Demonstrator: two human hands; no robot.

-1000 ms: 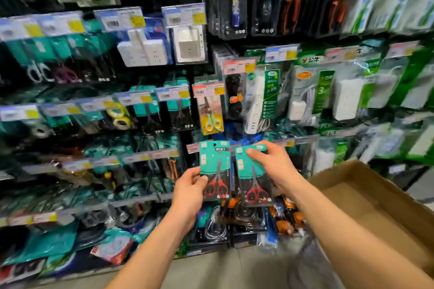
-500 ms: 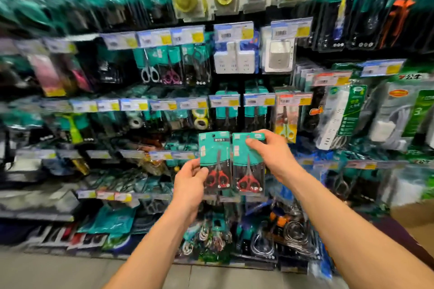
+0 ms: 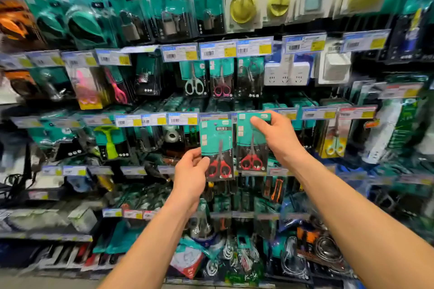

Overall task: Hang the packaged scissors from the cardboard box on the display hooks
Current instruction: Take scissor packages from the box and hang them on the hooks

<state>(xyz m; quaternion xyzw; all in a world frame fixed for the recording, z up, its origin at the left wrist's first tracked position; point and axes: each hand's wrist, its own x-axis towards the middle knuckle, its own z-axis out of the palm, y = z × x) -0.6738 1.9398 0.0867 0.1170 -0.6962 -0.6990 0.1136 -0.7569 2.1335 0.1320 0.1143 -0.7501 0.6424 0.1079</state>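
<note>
Two scissor packs up in front of the display, both upright, long axis 12-to-6. My left hand (image 3: 191,172) pinches the left pack (image 3: 217,148) at its 7 o'clock corner; my right hand (image 3: 278,138) grips the right pack (image 3: 252,141) near its top edge. Packs sit just beside each other. Right pack's top touches the price tag row (image 3: 183,119), so I judge it goes first. Target hook hidden; neighbouring packages crowd both sides.
</note>
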